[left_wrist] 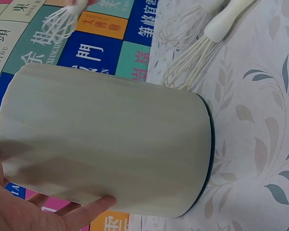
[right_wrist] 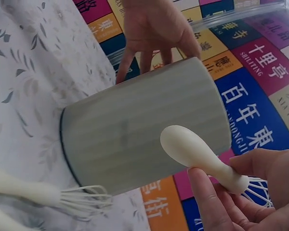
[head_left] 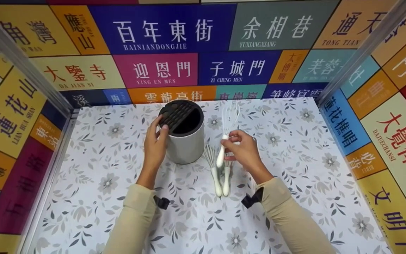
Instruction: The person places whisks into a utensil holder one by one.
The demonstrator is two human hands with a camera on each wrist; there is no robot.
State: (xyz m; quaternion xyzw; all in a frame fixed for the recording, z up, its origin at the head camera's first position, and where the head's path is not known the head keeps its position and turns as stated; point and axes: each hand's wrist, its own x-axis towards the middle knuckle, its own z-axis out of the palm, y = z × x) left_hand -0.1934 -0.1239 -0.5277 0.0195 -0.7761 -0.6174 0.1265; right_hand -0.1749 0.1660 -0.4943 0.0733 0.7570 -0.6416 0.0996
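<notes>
A grey-white cylindrical utensil holder (head_left: 185, 148) with a black slotted top stands upright on the table. My left hand (head_left: 155, 139) rests against its left side, the fingers fairly straight and the thumb by the rim. The right wrist view shows the same left hand (right_wrist: 156, 29) across the holder (right_wrist: 144, 125). My right hand (head_left: 243, 148) pinches a white-handled whisk (head_left: 221, 155) where handle meets wires. The whisk is raised right of the holder, wire end up and away from me. Two more whisks (head_left: 216, 183) (head_left: 226, 181) lie below it, their wire ends partly hidden.
White cloth (head_left: 108, 183) with grey flowers and leaves covers the table. Panels with coloured sign prints (head_left: 160, 35) enclose the back and both sides. Metal posts (head_left: 30, 60) stand at the corners.
</notes>
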